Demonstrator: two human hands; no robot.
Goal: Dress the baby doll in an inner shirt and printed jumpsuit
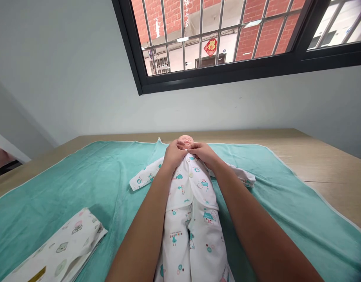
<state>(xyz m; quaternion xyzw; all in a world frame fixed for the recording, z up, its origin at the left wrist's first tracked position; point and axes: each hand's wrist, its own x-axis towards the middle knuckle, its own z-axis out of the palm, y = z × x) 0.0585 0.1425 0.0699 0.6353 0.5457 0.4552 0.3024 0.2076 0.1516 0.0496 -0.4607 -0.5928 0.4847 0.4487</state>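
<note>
A baby doll [185,138] lies on its back, its head at the far end, dressed in a white printed baby jacket [180,184] and matching trousers [208,235]. Both sleeves stretch out to the sides. At the neckline my left hand [175,153] pinches the collar from the left. My right hand [204,152] pinches the collar on the other side, close to the left one. A button shows on the jacket's front below my hands. My fingers partly cover the doll's chin and neck.
A teal blanket [109,168] lies under the doll on a wooden table [330,168]. To the near left rests a folded white printed cloth [62,246]. Behind the table stand a pale wall [80,98] and a dark-framed barred window [221,74].
</note>
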